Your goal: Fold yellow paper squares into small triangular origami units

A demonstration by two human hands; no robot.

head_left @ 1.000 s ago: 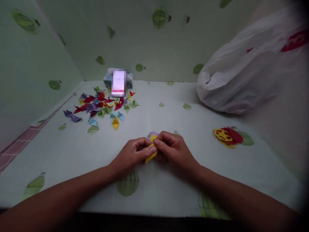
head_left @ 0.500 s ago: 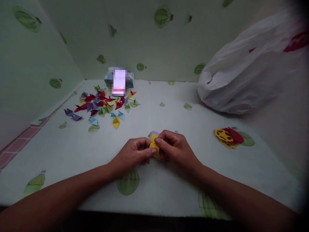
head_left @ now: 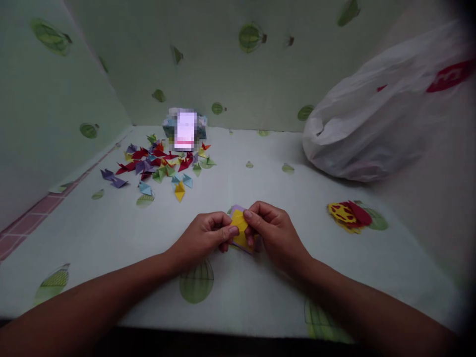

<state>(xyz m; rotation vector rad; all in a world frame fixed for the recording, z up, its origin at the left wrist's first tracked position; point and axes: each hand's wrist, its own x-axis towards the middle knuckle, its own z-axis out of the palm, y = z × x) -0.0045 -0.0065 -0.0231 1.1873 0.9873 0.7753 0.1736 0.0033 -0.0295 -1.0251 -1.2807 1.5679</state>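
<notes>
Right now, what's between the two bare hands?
In the head view, small yellow paper is between the left hand and right hand, with purple paper showing past its edges.

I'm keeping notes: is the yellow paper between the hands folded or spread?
Folded: the yellow paper shows a crease and angled edges.

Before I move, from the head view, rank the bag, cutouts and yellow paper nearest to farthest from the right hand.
1. Yellow paper: touching the right hand.
2. Cutouts: off to the right.
3. Bag: right, behind the cutouts.
</notes>
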